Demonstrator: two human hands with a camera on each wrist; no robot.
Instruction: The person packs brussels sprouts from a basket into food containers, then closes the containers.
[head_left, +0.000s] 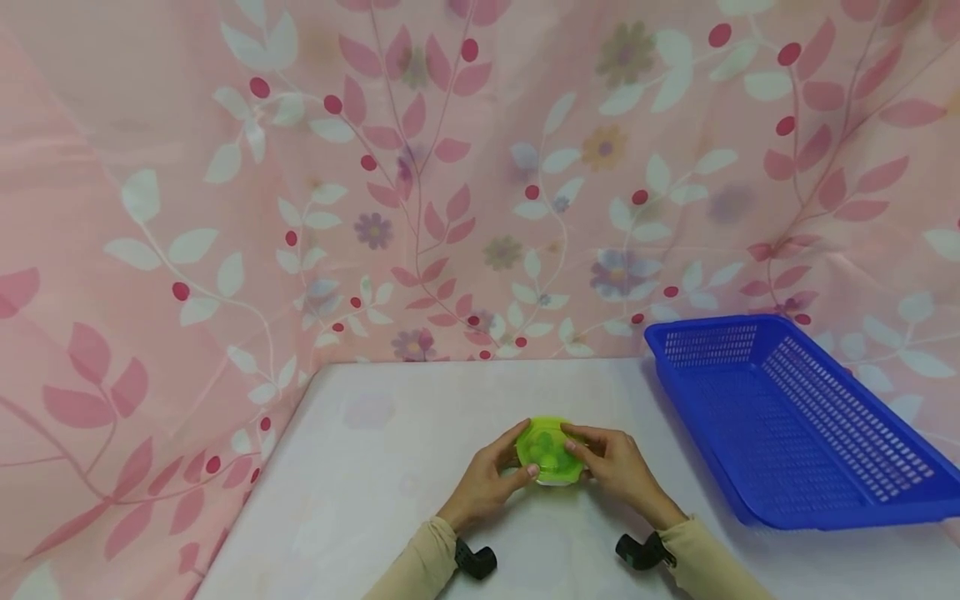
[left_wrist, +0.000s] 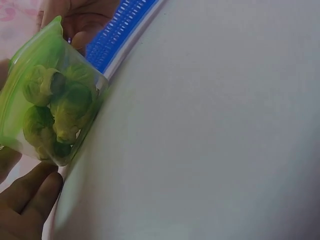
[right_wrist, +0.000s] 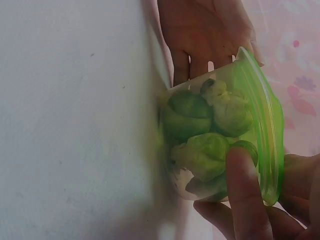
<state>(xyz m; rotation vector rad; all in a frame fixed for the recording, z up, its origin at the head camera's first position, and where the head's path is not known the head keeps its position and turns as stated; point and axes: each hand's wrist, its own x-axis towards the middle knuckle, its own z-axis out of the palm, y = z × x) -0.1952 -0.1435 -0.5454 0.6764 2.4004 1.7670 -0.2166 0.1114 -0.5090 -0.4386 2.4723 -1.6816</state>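
Observation:
A small clear plastic container with a bright green lid is held between both hands over the white table. Through its walls I see several Brussels sprouts, green and rounded. My left hand grips the container's left side, thumb on the lid near its front edge. On the opposite side my right hand grips it too, with its thumb over the lid. In the right wrist view, one right finger lies along the clear wall. The lid sits on the container's top.
A large blue plastic basket with perforated walls stands at the right of the white table. A pink floral cloth hangs behind the table and along its left side. Each wrist wears a small black camera.

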